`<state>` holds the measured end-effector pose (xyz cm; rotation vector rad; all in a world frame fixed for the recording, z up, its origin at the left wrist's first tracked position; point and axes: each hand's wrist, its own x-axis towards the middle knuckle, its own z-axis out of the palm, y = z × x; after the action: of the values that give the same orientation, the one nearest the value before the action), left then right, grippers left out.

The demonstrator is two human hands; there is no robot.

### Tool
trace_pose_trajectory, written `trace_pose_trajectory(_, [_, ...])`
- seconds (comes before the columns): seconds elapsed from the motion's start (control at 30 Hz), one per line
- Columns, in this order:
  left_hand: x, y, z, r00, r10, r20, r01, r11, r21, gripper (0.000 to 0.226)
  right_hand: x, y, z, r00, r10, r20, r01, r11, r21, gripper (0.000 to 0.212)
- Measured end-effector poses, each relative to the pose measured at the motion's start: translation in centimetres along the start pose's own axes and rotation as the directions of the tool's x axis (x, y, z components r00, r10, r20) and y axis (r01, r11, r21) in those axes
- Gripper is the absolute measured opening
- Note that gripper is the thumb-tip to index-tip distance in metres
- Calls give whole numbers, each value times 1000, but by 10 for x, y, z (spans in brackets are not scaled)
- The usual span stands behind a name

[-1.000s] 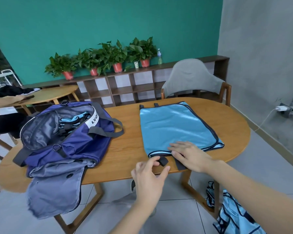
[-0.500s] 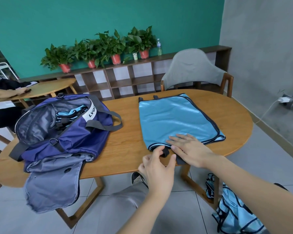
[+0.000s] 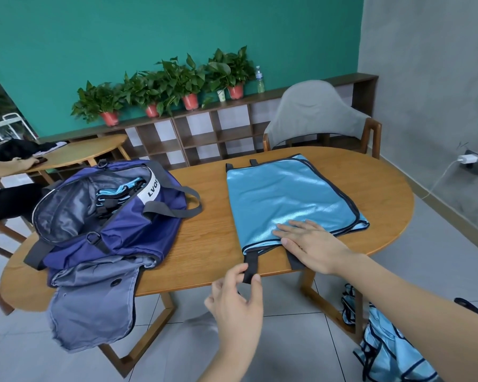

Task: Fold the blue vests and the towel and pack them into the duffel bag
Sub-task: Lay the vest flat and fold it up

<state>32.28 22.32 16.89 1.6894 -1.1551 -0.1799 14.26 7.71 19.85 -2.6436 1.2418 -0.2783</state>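
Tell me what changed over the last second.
The left hand reached the blue vest's near strap and now pinches it, drawn out straight over the table edge. The right hand still presses flat on the vest; the duffel bag stayed put.

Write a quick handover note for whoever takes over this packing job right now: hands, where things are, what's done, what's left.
Left hand: pinch grip on the dark strap at the near edge of the shiny light-blue vest.
Right hand: flat, pressing that vest onto the oval wooden table.
Open navy fabric duffel bag sits left on the table, with folded blue vests already inside.
More blue vests are piled on the floor at right.
Left: fold this vest, pack it, then the pile. No towel clearly in view.
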Motion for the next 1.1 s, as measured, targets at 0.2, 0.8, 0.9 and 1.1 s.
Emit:
trace_pose_trajectory(0.2, [10, 5, -16, 986, 164, -29, -161, 983, 87, 23, -9, -1, -5, 996, -19, -87, 31, 991, 129, 56])
trace_pose_trajectory(0.8, [90, -20, -18, 809, 210, 549, -299, 951, 78, 79, -104, 74, -23, 913, 283, -295, -185, 929, 319, 67])
trace_pose_trajectory(0.9, [80, -22, -23, 819, 229, 526, -331, 938, 108, 66, -111, 75, -21, 905, 279, -322, -172, 931, 323, 56])
trace_pose_trajectory(1.1, [72, -6, -32, 867, 172, 467, -246, 964, 102, 11, -117, 66, -27, 896, 269, -353, -154, 934, 321, 15])
